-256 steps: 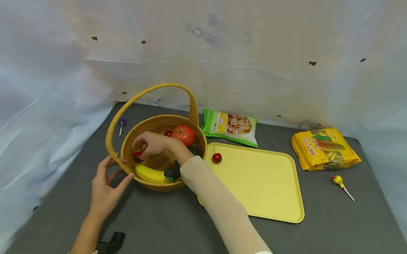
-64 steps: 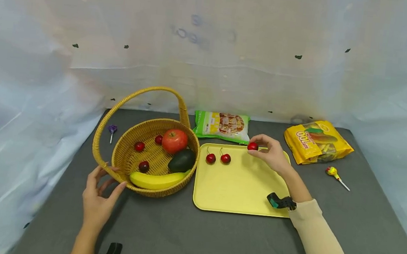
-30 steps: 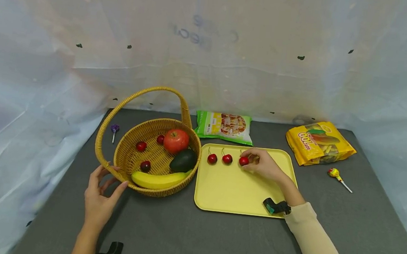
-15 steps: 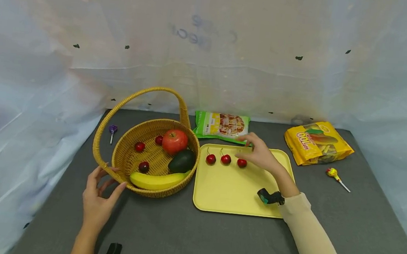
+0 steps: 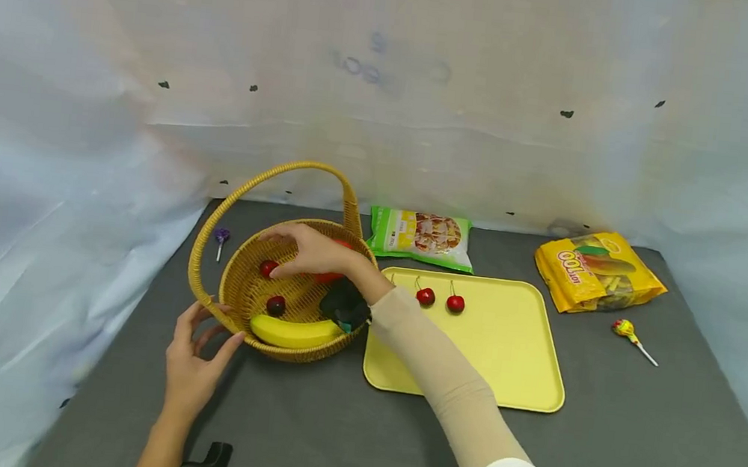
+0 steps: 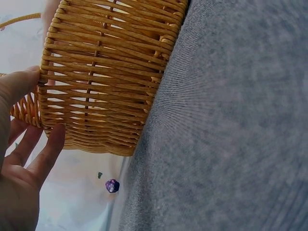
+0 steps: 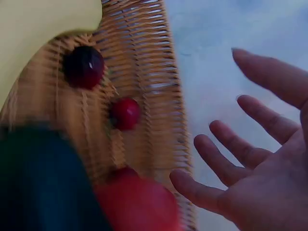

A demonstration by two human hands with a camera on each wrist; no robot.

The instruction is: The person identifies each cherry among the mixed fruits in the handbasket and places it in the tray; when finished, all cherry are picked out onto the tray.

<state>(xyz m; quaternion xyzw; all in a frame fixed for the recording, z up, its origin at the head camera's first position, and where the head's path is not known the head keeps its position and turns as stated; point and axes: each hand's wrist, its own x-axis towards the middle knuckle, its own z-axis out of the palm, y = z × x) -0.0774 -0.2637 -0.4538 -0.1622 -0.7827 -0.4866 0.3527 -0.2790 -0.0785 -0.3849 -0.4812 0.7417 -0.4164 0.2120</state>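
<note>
In the head view my left hand [image 5: 190, 374] grips the rim of a wicker basket [image 5: 233, 288] at its near-left side, by the foot of the handle. My right hand [image 5: 311, 251] is over the basket, fingers spread and holding nothing, as the right wrist view confirms. A cherry [image 5: 268, 268] is right by its thumb; another cherry [image 5: 275, 305] lies nearer the banana [image 5: 293, 333]. A third cherry shows partly behind the red apple [image 7: 139, 204] in the right wrist view. The dark green avocado [image 7: 43, 183] fills that view's lower left corner.
A yellow tray [image 5: 490, 357] bears a cherry [image 5: 455, 304] and a second cherry [image 5: 425, 296]; my sleeve hides a third except its stem. Behind stands a green snack bag [image 5: 424, 238]. Right are a yellow candy bag [image 5: 600, 274] and lollipop [image 5: 625, 329]; left, a purple lollipop [image 5: 221, 236].
My right hand set a third cherry on the tray, let go, and moved left over the basket. Earlier, only one cherry lay on the tray. My left hand keeps its hold on the basket.
</note>
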